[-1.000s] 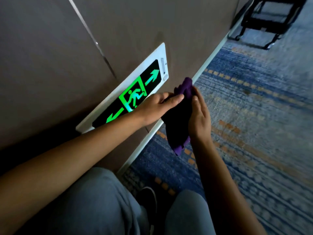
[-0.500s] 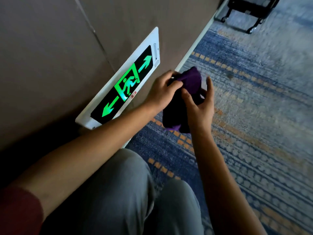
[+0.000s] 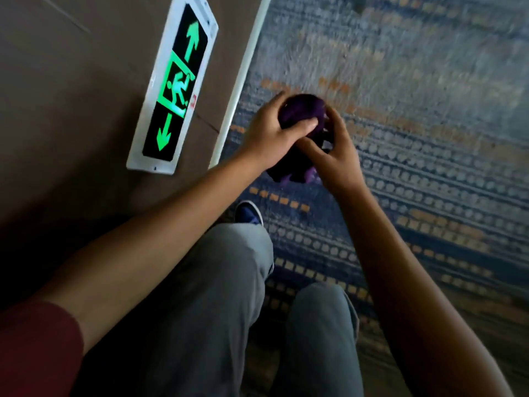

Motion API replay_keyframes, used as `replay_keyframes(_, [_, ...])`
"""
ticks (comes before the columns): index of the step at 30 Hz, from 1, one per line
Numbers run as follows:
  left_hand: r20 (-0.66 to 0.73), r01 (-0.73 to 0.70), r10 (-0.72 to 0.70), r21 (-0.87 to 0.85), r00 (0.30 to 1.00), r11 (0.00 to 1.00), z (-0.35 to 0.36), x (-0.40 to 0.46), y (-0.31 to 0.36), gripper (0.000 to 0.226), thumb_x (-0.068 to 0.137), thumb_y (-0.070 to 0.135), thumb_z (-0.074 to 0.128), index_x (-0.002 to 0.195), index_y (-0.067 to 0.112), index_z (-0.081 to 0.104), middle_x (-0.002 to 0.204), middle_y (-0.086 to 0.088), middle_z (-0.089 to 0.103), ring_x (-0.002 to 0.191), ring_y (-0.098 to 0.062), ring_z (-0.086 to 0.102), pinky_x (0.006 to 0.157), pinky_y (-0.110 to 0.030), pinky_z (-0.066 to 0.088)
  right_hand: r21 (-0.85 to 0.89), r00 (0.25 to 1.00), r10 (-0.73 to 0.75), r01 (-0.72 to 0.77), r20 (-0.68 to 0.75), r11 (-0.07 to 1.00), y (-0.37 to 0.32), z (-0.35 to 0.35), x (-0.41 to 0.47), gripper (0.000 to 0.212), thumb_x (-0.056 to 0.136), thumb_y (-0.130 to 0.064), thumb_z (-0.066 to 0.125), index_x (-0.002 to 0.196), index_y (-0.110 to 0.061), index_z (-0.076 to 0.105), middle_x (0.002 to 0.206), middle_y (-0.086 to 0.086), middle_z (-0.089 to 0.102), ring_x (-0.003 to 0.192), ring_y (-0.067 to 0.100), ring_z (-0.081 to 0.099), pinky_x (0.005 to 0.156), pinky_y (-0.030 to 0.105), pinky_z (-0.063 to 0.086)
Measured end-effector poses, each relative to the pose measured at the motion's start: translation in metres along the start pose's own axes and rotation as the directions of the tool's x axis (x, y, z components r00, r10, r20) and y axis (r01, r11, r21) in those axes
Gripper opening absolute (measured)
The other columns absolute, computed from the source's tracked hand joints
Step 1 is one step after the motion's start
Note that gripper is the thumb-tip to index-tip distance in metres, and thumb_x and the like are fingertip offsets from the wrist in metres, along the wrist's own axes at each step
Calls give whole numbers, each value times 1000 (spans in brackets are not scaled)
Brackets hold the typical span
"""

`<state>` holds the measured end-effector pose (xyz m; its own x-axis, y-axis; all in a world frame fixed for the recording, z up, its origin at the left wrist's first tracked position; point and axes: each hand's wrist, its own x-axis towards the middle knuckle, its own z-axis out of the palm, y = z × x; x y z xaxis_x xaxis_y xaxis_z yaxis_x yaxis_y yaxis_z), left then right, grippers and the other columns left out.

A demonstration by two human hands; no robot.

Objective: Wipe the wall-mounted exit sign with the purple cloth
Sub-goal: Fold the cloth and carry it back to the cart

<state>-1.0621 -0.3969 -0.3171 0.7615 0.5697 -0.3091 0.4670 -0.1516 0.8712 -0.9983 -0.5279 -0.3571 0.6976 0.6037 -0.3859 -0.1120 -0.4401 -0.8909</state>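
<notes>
The exit sign [image 3: 174, 87] is a white-framed black panel with glowing green arrows and a running figure, fixed low on the brown wall [image 3: 71, 96]. The purple cloth [image 3: 303, 110] is bunched into a ball over the carpet, to the right of the sign and apart from it. My left hand [image 3: 272, 133] grips the cloth from the left with the thumb across it. Against the cloth's right side my right hand [image 3: 335, 156] closes its fingers around it. A loose end of the cloth hangs below both hands.
A white baseboard [image 3: 243, 78] runs along the foot of the wall. Blue and orange patterned carpet [image 3: 429, 167] covers the floor. My grey-trousered knees [image 3: 229, 282] and a blue shoe [image 3: 249, 214] are below the hands.
The view has swung down, so the sign now stands nearly upright at the left. Both hands have gathered the cloth into a tighter ball, farther from the sign.
</notes>
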Motion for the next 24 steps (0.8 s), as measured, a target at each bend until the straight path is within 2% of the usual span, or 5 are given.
replay_keyframes(4, [196,-28,39,-57,980,998,0,-38,43,32,87,10,78,115,13,62,105,1,70,96,1,68,89,-18,54,3,997,-1,1,71,1000,-15,-38,-51,93,81,-59,69,157,-17,36,156,6,44,144,24,45,113,52,43])
replay_keyframes(8, [324,3,31,-104,946,995,2,-76,92,35,88,-2,74,119,-5,59,106,-9,65,94,-8,65,90,-25,55,100,992,9,-21,126,995,-52,-81,-105,83,81,-48,80,149,-17,45,139,4,63,127,18,63,108,47,51])
replay_keyframes(15, [338,-66,117,-160,934,985,-1,-138,192,46,86,1,78,126,8,56,117,1,63,103,0,65,91,-21,54,95,991,74,-84,110,992,-130,-158,-186,58,79,-45,83,125,-16,64,110,3,77,101,13,74,83,27,58])
replay_keyframes(19, [354,-83,117,-109,928,991,-3,-173,228,58,85,11,82,136,7,53,124,9,62,104,5,66,90,-17,53,50,996,68,-71,57,996,-158,-191,-226,54,74,-47,86,111,-13,69,89,-1,76,79,9,73,68,27,57])
replay_keyframes(24, [361,-64,49,29,931,998,3,-210,260,50,82,23,85,126,16,63,114,2,72,101,-5,69,96,-26,55,-179,999,47,-47,-4,983,-182,-216,-264,44,78,-42,85,103,-13,64,91,6,72,86,27,69,78,43,55])
